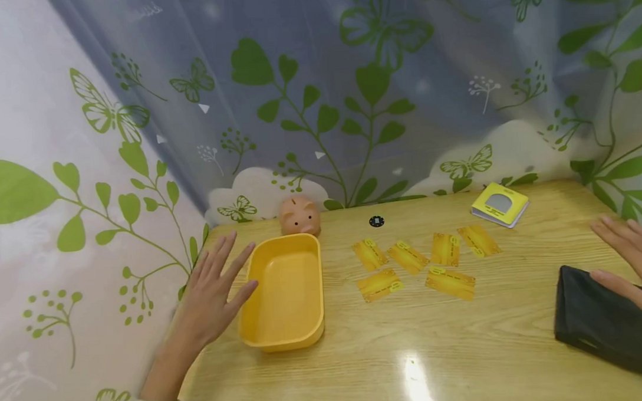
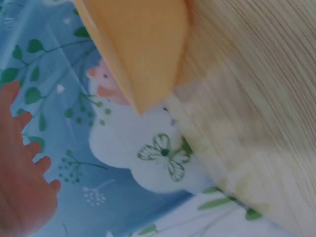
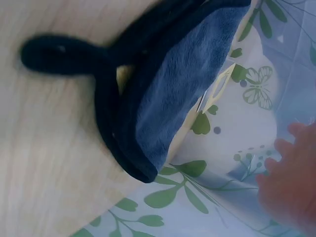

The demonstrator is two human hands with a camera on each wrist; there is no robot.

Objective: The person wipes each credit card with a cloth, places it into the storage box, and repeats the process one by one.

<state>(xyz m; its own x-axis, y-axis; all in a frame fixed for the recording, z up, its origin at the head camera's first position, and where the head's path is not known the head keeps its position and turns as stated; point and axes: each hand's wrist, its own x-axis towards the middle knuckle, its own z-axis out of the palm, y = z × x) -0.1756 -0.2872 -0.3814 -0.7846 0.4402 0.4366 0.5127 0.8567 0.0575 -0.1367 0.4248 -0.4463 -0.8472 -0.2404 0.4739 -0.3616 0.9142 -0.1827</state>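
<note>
My left hand (image 1: 213, 293), fingers straight and spread, hovers at the left rim of a yellow plastic tub (image 1: 287, 296). It holds nothing; in the left wrist view its fingers (image 2: 29, 148) show beside the tub (image 2: 143, 44). On the far right, my right hand (image 1: 636, 266) is held with fingers extended over a dark fabric pouch (image 1: 601, 326). The right wrist view shows the pouch (image 3: 173, 89) with blue fuzzy cloth, dark trim and a loop at one end, apart from my fingers (image 3: 289, 173).
Several orange-yellow cards (image 1: 445, 249) lie in two rows mid-table. Behind them sit a black round chip (image 1: 376, 221) and a yellow-and-white box-like item (image 1: 500, 204). A pink piggy bank (image 1: 299, 216) stands behind the tub. Leaf-patterned curtains (image 1: 323, 106) border the wooden table (image 1: 369, 358).
</note>
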